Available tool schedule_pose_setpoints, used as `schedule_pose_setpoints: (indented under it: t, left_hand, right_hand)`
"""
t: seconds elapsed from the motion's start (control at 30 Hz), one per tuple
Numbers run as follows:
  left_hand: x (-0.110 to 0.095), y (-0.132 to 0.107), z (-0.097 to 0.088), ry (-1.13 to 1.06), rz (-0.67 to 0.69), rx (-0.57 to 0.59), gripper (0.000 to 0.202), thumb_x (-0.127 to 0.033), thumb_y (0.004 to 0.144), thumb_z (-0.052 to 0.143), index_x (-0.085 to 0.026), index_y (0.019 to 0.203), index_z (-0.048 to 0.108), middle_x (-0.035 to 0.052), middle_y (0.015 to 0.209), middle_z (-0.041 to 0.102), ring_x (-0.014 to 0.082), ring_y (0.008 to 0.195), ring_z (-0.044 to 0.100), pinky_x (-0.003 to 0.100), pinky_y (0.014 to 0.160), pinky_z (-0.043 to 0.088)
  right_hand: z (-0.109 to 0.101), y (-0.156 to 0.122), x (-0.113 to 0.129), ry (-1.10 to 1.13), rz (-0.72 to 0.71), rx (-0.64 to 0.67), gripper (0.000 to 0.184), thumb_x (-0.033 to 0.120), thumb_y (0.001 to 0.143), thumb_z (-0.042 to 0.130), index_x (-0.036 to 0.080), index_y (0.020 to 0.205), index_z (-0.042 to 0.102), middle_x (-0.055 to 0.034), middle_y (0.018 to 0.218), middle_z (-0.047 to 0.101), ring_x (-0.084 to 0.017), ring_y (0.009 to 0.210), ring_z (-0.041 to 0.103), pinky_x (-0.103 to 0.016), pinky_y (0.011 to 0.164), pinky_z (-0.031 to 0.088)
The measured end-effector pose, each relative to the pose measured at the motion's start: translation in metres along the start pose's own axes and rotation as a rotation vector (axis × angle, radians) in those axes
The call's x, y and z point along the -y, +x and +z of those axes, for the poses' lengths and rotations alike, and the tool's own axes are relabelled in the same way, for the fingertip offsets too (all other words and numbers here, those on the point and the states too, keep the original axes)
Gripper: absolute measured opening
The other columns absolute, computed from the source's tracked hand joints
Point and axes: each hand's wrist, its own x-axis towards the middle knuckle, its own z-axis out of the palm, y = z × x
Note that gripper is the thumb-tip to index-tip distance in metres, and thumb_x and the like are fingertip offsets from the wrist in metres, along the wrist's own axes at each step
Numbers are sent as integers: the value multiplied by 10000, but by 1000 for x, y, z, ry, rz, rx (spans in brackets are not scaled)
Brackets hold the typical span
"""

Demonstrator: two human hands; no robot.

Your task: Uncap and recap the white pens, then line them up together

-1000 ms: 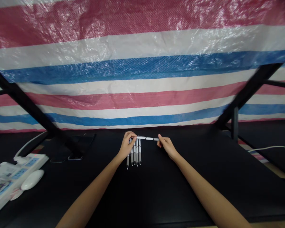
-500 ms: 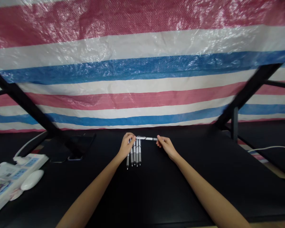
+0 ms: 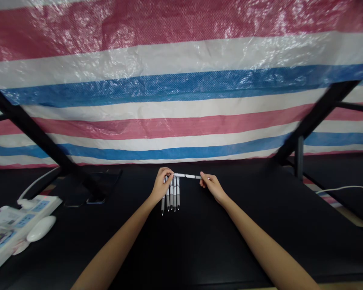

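Observation:
A white pen [image 3: 190, 176] with a grey grip is stretched level between my two hands above the black tabletop. My left hand [image 3: 162, 181] is closed, pinching the pen's left end between thumb and fingers. At its right, grey end my right hand [image 3: 211, 185] is closed on the same pen, the tip hidden by the fingers. Below and beside my left hand, several white-and-grey pens [image 3: 174, 197] lie side by side, tips toward me. The upper part of the leftmost pen [image 3: 162, 205] is covered by my left hand.
A white power strip [image 3: 27, 219] with plugs and a white mouse-like object [image 3: 41, 228] lie at the left. Behind them rests a dark flat device [image 3: 107, 181]. Black slanted frame legs [image 3: 48, 141] stand at both sides, before a striped plastic sheet [image 3: 181, 86].
The held pen has turned slightly about its length, so its clip no longer shows as before. Both hands stay almost in place, and the row of pens has not moved.

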Motion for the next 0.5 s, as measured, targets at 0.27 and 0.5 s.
schedule_pose_setpoints:
  t: [0.27,0.5]
  left_hand:
    - [-3,0,-2,-41,-64,-6,102,-202,812,540,-200,895,599,46,974,546,155,853,550,313,803,443]
    - [-2,2,-2,37,-75,40,298,-324,876,454,-181,643,572,53,863,560,181,886,550,333,843,423]
  right_hand:
    - [-1,1,-4,14,3,-1,582,711,749,438,185,523,543,-14,506,520,-120,477,453,-261,512,374]
    - [-1,0,-2,9,-8,3,578,711,748,440,185,531,541,-13,505,520,-122,480,456,-261,512,381]
